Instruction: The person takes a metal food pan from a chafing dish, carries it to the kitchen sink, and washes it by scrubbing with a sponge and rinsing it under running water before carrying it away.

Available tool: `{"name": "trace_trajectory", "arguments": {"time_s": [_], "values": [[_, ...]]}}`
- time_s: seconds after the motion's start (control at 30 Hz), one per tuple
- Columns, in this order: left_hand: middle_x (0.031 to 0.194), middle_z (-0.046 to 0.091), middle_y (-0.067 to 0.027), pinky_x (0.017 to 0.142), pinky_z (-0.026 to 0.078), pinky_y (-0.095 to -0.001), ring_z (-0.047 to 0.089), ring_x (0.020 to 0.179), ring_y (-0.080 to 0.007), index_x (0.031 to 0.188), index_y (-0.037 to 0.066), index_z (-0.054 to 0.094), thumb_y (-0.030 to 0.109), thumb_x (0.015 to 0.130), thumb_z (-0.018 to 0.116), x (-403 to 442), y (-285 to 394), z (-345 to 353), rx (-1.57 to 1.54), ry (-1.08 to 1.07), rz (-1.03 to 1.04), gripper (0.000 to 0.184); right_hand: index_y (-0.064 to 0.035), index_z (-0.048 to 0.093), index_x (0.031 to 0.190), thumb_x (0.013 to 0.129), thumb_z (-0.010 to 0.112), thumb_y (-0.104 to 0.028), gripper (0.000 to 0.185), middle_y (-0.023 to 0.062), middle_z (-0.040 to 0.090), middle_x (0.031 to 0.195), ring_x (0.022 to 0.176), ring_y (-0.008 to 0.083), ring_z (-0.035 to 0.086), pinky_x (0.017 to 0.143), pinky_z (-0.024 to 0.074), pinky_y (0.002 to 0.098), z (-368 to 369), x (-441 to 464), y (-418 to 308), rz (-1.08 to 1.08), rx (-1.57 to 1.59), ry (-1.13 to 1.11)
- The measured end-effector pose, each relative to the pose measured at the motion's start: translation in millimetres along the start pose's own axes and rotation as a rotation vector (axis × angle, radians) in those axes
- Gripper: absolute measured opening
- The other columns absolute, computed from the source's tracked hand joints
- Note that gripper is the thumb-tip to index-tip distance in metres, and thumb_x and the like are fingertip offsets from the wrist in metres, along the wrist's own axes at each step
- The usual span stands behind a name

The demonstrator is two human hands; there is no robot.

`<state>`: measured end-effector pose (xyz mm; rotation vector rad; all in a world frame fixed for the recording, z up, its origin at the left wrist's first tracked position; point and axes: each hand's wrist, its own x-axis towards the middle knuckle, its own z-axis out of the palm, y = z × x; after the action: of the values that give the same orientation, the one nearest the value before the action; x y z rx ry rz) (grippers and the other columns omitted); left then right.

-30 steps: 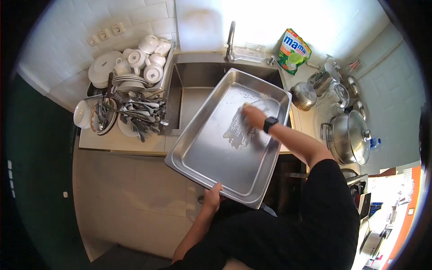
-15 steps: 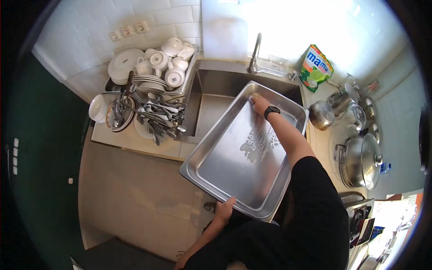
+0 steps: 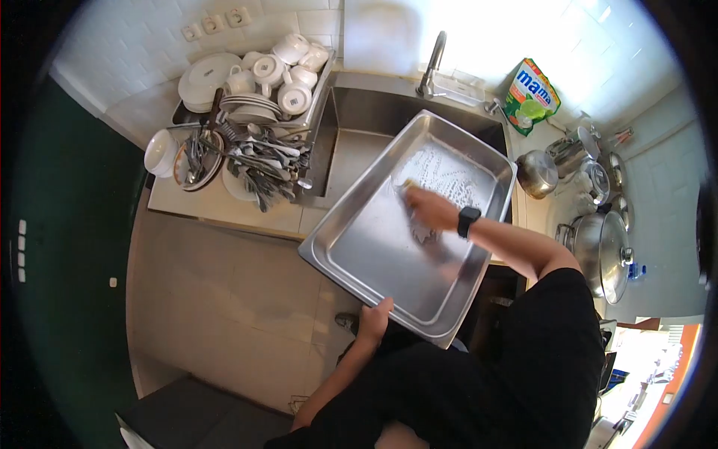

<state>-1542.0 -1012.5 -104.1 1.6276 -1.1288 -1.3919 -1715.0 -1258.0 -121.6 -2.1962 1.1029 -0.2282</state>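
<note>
A large rectangular metal pan rests tilted over the right part of the sink and sticks out past the counter's front edge. My left hand grips its near rim, with the thumb on top. Inside the pan, my right hand, slightly blurred, is closed on a small yellowish sponge that barely shows and touches the pan's bottom. Wet, foamy streaks spread over the metal around and beyond this hand. A dark watch is on the right wrist.
Cups, plates and a heap of cutlery crowd the left counter. Behind the sink rises a faucet. A green detergent bag, a small metal pot and a large lidded pot stand at the right.
My right hand has come back from the pan's far left corner toward its middle. The foamy streaks now reach the far part. My left hand keeps its grip on the rim.
</note>
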Motion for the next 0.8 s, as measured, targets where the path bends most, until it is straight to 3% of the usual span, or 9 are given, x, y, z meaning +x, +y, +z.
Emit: {"name": "trace_trajectory", "arguments": {"time_s": [0.07,0.1,0.17,0.23,0.3,0.4,0.53,0.6,0.8], "values": [[0.061,0.045,-0.0174,0.055,0.037,-0.0343,0.048,0.058,-0.0289,0.067,0.002,0.043,0.014,0.077,0.042,2.1,4.3,0.0,0.047,0.012,0.047,0.015,-0.0027,0.052,0.095,0.071,0.042,0.000,0.026,0.0211,0.050,0.097,0.093,0.0364,0.049,0.081,0.0397,0.0396,-26.0,7.7,26.4,0.203,-0.117,0.066],[0.053,0.036,-0.0108,0.049,0.034,-0.0305,0.036,0.051,-0.0087,0.062,-0.001,0.040,0.016,0.074,0.046,3.6,6.8,4.3,-0.187,0.101,0.020,0.021,-0.0028,0.051,0.097,0.071,0.042,-0.001,0.028,0.0211,0.050,0.096,0.093,0.0365,0.048,0.080,0.0399,0.0395,-27.6,16.1,46.9,0.175,-0.179,0.163],[0.054,0.035,-0.0125,0.049,0.035,-0.0303,0.035,0.052,-0.0086,0.063,-0.001,0.040,0.017,0.075,0.045,6.7,-0.2,4.2,-0.042,0.076,0.110,0.021,-0.0056,0.049,0.101,0.075,0.041,-0.003,0.027,0.0180,0.055,0.087,0.079,0.0334,0.056,0.068,0.0430,0.0417,-12.2,29.1,66.0,0.076,-0.327,0.252],[0.057,0.042,-0.0110,0.053,0.036,-0.0322,0.043,0.054,-0.0191,0.064,0.000,0.043,0.011,0.075,0.042,5.8,9.9,1.5,-0.002,0.020,0.049,0.016,-0.0057,0.047,0.105,0.075,0.040,0.000,0.032,0.0172,0.051,0.101,0.089,0.0317,0.053,0.076,0.0427,0.0390,10.2,22.6,0.6,0.026,-0.089,0.089],[0.056,0.041,-0.0067,0.052,0.035,-0.0306,0.040,0.053,-0.0146,0.060,0.001,0.043,0.010,0.074,0.043,5.7,25.3,3.9,-0.251,0.069,-0.086,0.016,-0.0074,0.046,0.114,0.073,0.038,0.001,0.042,0.0188,0.040,0.122,0.111,0.0331,0.041,0.095,0.0326,0.0376,40.8,3.3,-49.4,-0.409,-0.137,0.093],[0.055,0.041,-0.0013,0.050,0.033,-0.0293,0.038,0.053,-0.0104,0.055,0.001,0.041,0.010,0.071,0.045,5.5,25.7,5.0,-0.396,0.088,-0.225,0.019,-0.0109,0.047,0.113,0.075,0.043,0.001,0.040,0.0162,0.038,0.125,0.102,0.0315,0.049,0.086,0.0417,0.0361,29.8,-26.4,-97.7,-0.284,0.025,-0.141],[0.063,0.046,-0.0005,0.056,0.038,-0.0286,0.044,0.059,-0.0115,0.061,0.000,0.048,0.008,0.068,0.050,9.9,14.8,0.1,-0.459,0.075,-0.318,0.011,-0.0096,0.053,0.101,0.070,0.050,-0.002,0.032,0.0159,0.058,0.091,0.077,0.0304,0.058,0.069,0.0462,0.0386,-0.4,4.5,2.0,0.099,-0.171,0.007],[0.068,0.050,-0.0028,0.062,0.040,-0.0286,0.047,0.065,-0.0123,0.070,-0.004,0.051,0.008,0.068,0.052,7.3,25.1,-0.6,-0.505,0.154,-0.114,0.012,-0.0072,0.057,0.087,0.069,0.051,-0.003,0.019,0.0160,0.060,0.078,0.072,0.0318,0.058,0.065,0.0455,0.0396,-4.1,20.2,13.3,0.169,-0.144,0.189],[0.097,0.048,-0.0133,0.082,0.038,-0.0323,0.048,0.088,-0.0231,0.107,-0.006,0.037,0.008,0.063,0.058,17.8,5.6,8.8,-0.432,0.223,0.077,0.050,-0.0070,0.058,0.075,0.066,0.055,-0.011,0.010,0.0070,0.058,0.073,0.077,0.0262,0.053,0.067,0.0435,0.0351,56.6,14.9,-126.1,-0.523,-0.025,0.095]]}}
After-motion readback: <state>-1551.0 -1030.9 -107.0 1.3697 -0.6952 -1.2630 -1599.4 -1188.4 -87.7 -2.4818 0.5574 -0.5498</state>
